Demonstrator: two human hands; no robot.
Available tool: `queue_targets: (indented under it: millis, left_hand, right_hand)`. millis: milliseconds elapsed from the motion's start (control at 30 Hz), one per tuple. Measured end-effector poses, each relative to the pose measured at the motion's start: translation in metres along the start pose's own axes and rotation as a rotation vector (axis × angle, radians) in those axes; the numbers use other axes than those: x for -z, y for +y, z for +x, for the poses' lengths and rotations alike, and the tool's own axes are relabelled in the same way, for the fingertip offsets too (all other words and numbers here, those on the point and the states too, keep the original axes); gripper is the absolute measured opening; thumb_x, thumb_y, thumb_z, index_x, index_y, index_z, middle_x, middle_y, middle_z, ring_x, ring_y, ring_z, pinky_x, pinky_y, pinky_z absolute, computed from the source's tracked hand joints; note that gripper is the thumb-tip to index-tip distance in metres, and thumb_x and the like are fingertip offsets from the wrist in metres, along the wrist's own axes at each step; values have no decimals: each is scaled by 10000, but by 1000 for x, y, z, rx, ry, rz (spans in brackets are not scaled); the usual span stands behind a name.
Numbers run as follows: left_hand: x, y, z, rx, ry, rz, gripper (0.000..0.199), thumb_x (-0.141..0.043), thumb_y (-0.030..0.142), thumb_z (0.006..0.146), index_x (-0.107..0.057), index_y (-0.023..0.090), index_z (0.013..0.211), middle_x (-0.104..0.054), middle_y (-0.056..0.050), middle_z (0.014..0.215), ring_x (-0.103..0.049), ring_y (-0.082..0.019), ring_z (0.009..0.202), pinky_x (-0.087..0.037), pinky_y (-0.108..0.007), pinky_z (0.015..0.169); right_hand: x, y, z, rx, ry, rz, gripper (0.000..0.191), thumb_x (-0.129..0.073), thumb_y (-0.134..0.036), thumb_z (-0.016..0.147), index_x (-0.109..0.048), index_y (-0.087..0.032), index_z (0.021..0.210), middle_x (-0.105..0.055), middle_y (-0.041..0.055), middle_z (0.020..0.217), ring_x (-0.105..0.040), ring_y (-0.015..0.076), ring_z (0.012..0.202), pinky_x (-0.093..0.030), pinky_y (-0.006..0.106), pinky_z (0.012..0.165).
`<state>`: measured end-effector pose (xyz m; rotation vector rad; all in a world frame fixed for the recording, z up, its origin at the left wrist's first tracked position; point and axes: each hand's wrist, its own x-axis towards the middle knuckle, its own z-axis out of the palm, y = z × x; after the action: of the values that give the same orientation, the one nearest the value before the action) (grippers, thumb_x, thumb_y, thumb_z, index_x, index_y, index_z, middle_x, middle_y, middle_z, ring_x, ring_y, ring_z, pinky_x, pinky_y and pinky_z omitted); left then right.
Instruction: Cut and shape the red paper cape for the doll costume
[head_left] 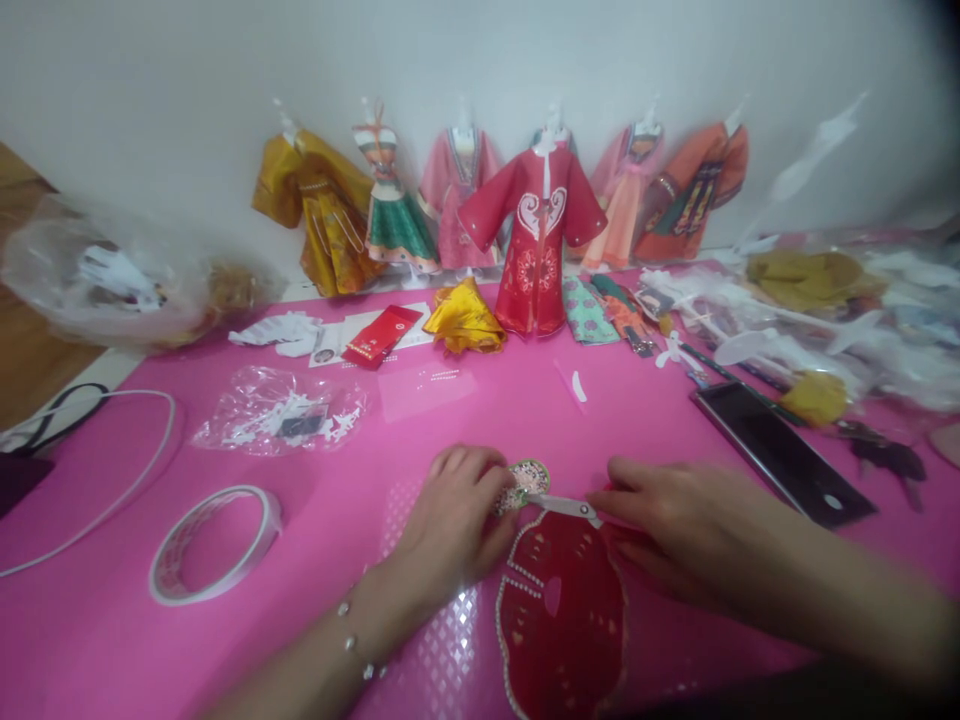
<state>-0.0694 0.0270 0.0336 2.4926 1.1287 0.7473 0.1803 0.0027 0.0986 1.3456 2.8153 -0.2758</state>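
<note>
My left hand (465, 505), closed, pinches the edge of a small rounded piece covered in pale beads (534, 474), with a thin yellow-green rim. Scissors (568, 506) are gripped in my right hand (667, 510), their blades pointing left at the beaded piece. The blade tips meet its lower edge; whether they are cutting cannot be made out. Just below the scissors lies a flat red fabric piece (577, 640) with a pearl-like beaded border and gold marks. Under my left wrist is a clear sheet of shiny diamond-shaped stickers (446, 650).
A tape roll (270, 530) lies at left, near a white cable (161, 460). A phone (784, 450) lies at right, beside plastic bags (892, 340). Several dressed doll figures, one in a red robe (532, 240), line the wall. A bag of white parts (281, 415) sits left of centre.
</note>
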Motion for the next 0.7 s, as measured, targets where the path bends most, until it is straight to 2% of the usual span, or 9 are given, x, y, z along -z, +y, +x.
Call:
queue_targets:
  millis: [67, 133, 633, 700]
  left_hand:
    - [0, 0, 0, 5, -5, -1, 155, -638, 206, 841, -590, 205, 988, -632, -67, 1002, -552, -246, 943, -460, -447, 853]
    - [0, 0, 0, 5, -9, -1, 162, -643, 191, 832, -591, 196, 985, -636, -66, 988, -551, -245, 938, -457, -440, 851]
    - [0, 0, 0, -4, -8, 7, 220, -627, 141, 809, -576, 214, 1010, -639, -66, 995, -551, -255, 944, -458, -454, 863]
    - [0, -1, -1, -4, -9, 4, 210, -624, 145, 814, -575, 211, 1007, -637, -67, 996, -550, -254, 944, -456, -453, 865]
  right_hand:
    - [2, -1, 2, -29, -75, 30, 168, -538, -93, 839, -644, -223, 829, -616, 34, 809, -558, 148, 611, -265, 323, 540]
    - [3, -2, 4, -46, -97, 27, 175, -541, -79, 828, -648, -219, 826, -618, 39, 814, -569, 155, 618, -249, 331, 540]
    - [5, -2, 5, -51, -111, 0, 182, -561, -89, 840, -667, -238, 841, -633, 33, 821, -577, 161, 623, -268, 325, 536]
    - [4, -2, 5, -22, -67, -24, 173, -573, -88, 836, -661, -236, 822, -632, 27, 799, -580, 159, 607, -265, 328, 529]
